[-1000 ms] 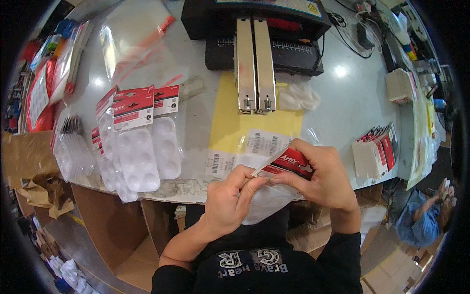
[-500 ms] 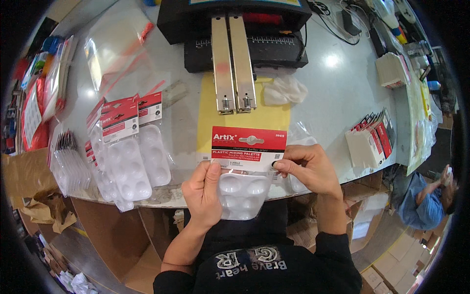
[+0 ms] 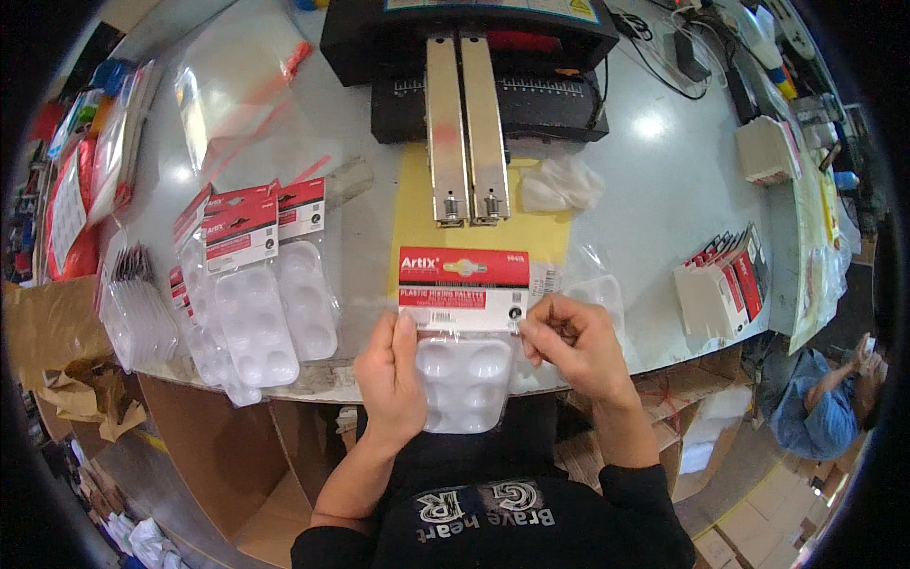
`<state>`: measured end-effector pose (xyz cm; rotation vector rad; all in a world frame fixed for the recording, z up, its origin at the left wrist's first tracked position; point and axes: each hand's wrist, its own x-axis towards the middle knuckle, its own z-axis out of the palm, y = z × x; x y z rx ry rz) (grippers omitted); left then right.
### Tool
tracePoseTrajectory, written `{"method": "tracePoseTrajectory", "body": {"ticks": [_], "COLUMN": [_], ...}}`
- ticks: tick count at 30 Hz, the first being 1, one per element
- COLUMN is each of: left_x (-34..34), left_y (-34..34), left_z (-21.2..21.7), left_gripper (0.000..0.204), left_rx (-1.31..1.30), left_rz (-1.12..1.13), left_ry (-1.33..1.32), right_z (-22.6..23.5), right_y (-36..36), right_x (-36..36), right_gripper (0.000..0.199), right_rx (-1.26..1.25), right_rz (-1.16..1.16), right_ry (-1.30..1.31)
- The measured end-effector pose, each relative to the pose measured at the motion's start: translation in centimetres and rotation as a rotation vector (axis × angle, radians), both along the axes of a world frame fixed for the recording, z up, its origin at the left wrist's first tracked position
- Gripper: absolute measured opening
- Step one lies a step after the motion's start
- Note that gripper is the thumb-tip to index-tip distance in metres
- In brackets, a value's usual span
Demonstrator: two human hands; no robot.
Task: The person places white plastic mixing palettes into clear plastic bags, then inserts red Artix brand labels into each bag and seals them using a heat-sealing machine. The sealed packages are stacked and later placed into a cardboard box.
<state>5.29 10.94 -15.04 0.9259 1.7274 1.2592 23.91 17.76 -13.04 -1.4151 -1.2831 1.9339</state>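
Observation:
A packaged mixing palette [image 3: 464,375] hangs upright in front of me at the table's front edge. It is white plastic with round wells, in a clear bag under a red and white header card [image 3: 464,302]. My left hand [image 3: 393,375] is closed on the left side of the pack, thumb in front, just below the card. My right hand [image 3: 580,349] is closed, its thumb and finger pinching the card's lower right corner. Another bagged palette [image 3: 599,302] lies behind my right hand, partly hidden by it.
A black sealing machine [image 3: 488,95] with two metal arms stands at the back over a yellow sheet [image 3: 409,218]. Carded palettes [image 3: 256,313] are heaped at the left. Folded header cards [image 3: 725,284] stand at the right. Open cardboard boxes [image 3: 213,446] sit below the table edge.
The header card now faces me more squarely, and the black round mark by my right thumb shows fully. My right hand has moved slightly down and left. The whole view has shifted slightly.

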Motion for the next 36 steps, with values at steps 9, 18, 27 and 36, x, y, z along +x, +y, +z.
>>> {"method": "tracePoseTrajectory", "body": {"ticks": [9, 18, 27, 36], "left_x": [-1.4, -3.1, -10.6, 0.8], "left_y": [6.3, 4.8, 1.5, 1.7], "left_z": [-3.7, -3.1, 4.9, -4.5], "left_gripper": [0.033, 0.032, 0.024, 0.023], "left_rx": [0.039, 0.198, 0.017, -0.036], "left_rz": [0.024, -0.066, 0.330, -0.230], "left_ry": [0.169, 0.637, 1.323, 0.615], "right_z": [-4.4, -2.6, 4.2, 2.6], "right_y": [4.1, 3.8, 2.6, 4.8], "right_x": [-3.7, -0.5, 20.6, 25.9], "right_gripper": [0.016, 0.021, 0.074, 0.098], "right_rx": [0.086, 0.459, 1.229, 0.732], "right_rz": [-0.346, -0.167, -0.181, -0.112], "right_ry": [0.170, -0.240, -1.592, -0.818]}}
